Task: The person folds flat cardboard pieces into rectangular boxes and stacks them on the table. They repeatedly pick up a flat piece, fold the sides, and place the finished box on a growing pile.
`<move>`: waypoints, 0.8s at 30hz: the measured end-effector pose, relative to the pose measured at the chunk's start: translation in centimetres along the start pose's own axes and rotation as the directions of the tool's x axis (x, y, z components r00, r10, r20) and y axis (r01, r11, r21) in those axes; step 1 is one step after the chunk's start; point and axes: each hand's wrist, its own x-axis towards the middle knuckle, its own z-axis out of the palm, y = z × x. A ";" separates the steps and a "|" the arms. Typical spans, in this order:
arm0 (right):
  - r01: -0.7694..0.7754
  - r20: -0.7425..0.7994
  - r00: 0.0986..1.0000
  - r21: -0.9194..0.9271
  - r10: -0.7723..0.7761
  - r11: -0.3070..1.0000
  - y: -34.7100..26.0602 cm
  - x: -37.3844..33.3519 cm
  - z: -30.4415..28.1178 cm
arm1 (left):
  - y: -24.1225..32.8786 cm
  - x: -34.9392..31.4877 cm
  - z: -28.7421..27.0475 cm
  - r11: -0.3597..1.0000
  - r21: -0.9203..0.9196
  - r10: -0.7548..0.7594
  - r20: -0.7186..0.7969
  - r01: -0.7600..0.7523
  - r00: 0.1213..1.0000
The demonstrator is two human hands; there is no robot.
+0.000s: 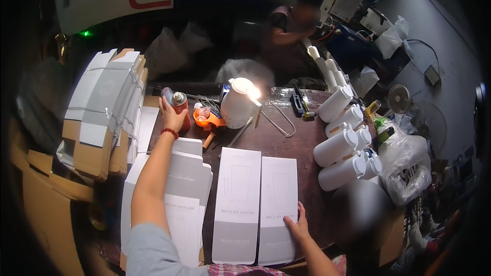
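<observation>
My left hand (173,117), a red bead bracelet at its wrist, reaches to the table's far left and closes around a red spray can (179,101) with a metal top. A grey-blue can (166,93) stands just behind it, partly hidden. My right hand (298,225) grips the right edge of a white-and-grey carton (279,184), thumb on top and fingers along the side. A matching carton (238,184) lies close to its left. More flat cartons (186,174) lie beneath my left forearm.
Tied cardboard bundles (105,107) stand at the left. A lit lamp (254,92) shines by a white jug (238,103); an orange tape dispenser (208,117) sits nearby. Several white flasks (335,145) and a plastic bag (406,161) line the right side. Another person (294,25) is beyond the table.
</observation>
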 end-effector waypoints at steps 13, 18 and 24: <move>0.852 0.161 0.418 0.270 -0.894 0.448 -31.9 -8.7 -5.2 | 23.0 -26.1 -25.7 0.549 -0.834 0.799 0.508 0.048 -0.323; 0.693 0.338 -0.537 0.699 -0.773 -0.176 -45.4 -27.6 3.1 | 30.4 -36.4 -28.7 0.303 -0.952 0.852 0.248 0.048 -0.461; 0.417 -0.020 -0.688 0.807 -0.725 -0.418 -44.8 -37.0 11.1 | 35.8 -47.2 -29.0 0.028 -0.988 0.999 0.032 -0.154 -0.023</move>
